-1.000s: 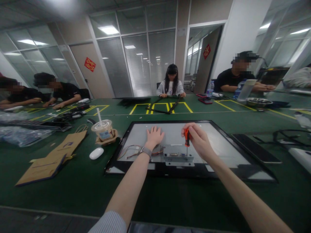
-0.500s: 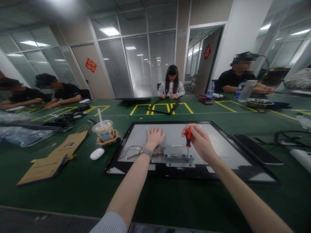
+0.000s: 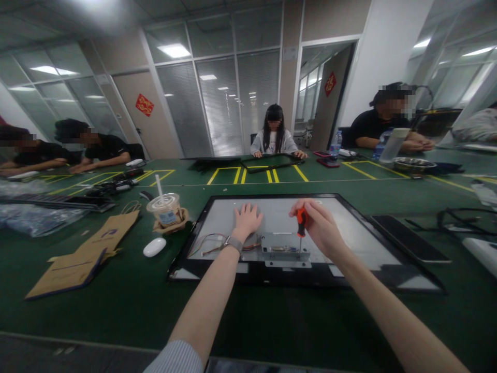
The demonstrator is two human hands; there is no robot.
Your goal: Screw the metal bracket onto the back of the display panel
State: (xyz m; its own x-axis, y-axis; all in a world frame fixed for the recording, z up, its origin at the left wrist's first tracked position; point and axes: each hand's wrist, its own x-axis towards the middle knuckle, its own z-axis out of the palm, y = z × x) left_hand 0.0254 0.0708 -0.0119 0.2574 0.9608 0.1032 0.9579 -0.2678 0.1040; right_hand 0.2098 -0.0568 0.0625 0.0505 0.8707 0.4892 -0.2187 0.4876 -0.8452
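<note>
A large display panel (image 3: pixel 345 228) with a black frame lies back side up on the green table before me. My left hand (image 3: pixel 247 220) rests flat on its pale back, fingers spread. In my right hand (image 3: pixel 318 220) is a red and black screwdriver (image 3: pixel 302 221), held nearly upright with its shaft pointing down. The tip meets a metal bracket (image 3: pixel 285 254) near the panel's front edge; the exact contact is too small to make out. Thin coloured wires (image 3: pixel 212 243) run from the bracket's left side, partly behind my left wrist.
Left of the panel are a drink cup (image 3: pixel 166 210) in a carton holder, a white mouse (image 3: pixel 154 247) and a brown paper bag (image 3: pixel 104 238). To the right lies a black phone-like slab (image 3: pixel 407 238). Across the table a person handles a thin black frame (image 3: pixel 267 168); others sit at both sides.
Across the table, the person's black frame has shifted and turned, with one hand now further right on it. My hands and the screwdriver look almost the same.
</note>
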